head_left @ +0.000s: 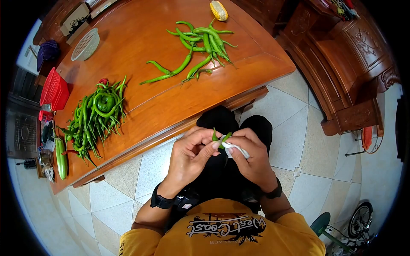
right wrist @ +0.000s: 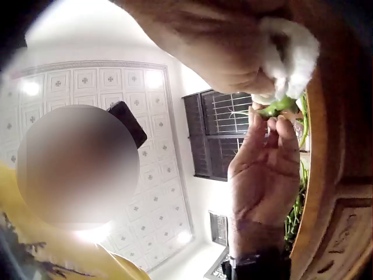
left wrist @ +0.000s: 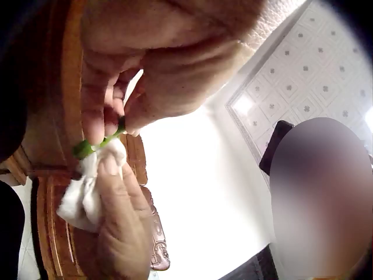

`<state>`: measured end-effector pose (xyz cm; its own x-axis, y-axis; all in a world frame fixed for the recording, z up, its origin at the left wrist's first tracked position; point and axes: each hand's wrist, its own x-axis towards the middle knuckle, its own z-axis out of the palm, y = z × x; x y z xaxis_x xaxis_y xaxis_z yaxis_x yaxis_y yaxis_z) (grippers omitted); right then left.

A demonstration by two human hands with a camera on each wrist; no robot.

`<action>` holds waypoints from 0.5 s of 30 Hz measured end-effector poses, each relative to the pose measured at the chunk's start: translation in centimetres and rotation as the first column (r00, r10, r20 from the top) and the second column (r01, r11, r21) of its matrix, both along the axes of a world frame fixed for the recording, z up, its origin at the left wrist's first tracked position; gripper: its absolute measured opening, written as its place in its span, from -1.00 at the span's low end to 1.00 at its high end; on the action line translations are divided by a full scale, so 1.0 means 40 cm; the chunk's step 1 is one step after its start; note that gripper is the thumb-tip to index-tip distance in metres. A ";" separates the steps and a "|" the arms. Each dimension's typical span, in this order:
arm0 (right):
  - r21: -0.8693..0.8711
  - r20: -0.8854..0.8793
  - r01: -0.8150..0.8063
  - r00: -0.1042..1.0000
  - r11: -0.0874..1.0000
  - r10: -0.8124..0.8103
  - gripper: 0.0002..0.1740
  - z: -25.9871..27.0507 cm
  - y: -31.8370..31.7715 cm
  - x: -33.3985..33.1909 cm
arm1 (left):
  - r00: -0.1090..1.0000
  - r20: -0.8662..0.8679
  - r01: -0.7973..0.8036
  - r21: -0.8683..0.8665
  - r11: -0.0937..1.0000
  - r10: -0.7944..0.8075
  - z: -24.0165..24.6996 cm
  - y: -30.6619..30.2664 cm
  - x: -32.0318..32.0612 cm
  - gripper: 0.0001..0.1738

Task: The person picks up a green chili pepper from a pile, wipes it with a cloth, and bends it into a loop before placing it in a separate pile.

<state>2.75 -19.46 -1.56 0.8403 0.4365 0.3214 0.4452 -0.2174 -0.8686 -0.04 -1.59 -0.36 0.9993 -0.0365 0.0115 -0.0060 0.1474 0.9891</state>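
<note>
The left hand (head_left: 191, 150) pinches a green pepper (left wrist: 84, 150) (above the lap (head_left: 217, 178)) while the right hand (head_left: 253, 154) grips a white cloth (left wrist: 74, 204) against it, apparently wiping; the next move likely calls for turning the pepper

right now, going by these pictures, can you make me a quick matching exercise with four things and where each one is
Things
1. red basket
2. white cloth
3. corn cob
4. hand-held pepper

Places
A. pinched by the left hand
B. lying near the smaller group of peppers
C. beside the big pepper heap
D. bunched in the right hand

Right pairs: 1-C, 2-D, 3-B, 4-A
</note>
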 end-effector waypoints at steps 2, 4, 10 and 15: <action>0.017 0.025 0.024 0.999 1.000 -0.024 -0.78 -0.003 -0.004 0.002 | 1.000 0.011 0.008 0.044 0.999 -0.009 0.002 0.001 0.000 -0.78; -0.002 0.050 0.082 0.995 0.997 -0.082 -0.78 -0.004 -0.003 0.000 | 1.000 0.022 0.009 0.073 0.997 -0.011 0.007 0.001 0.000 -0.78; -0.019 -0.025 0.053 0.998 0.998 -0.053 -0.79 0.004 -0.006 -0.003 | 0.998 0.047 -0.039 0.062 0.997 0.036 0.002 -0.002 0.000 -0.79; 0.026 -0.035 0.039 0.999 0.999 -0.038 -0.81 0.013 -0.005 -0.008 | 0.999 0.019 -0.034 0.062 0.997 0.033 0.007 -0.003 0.000 -0.77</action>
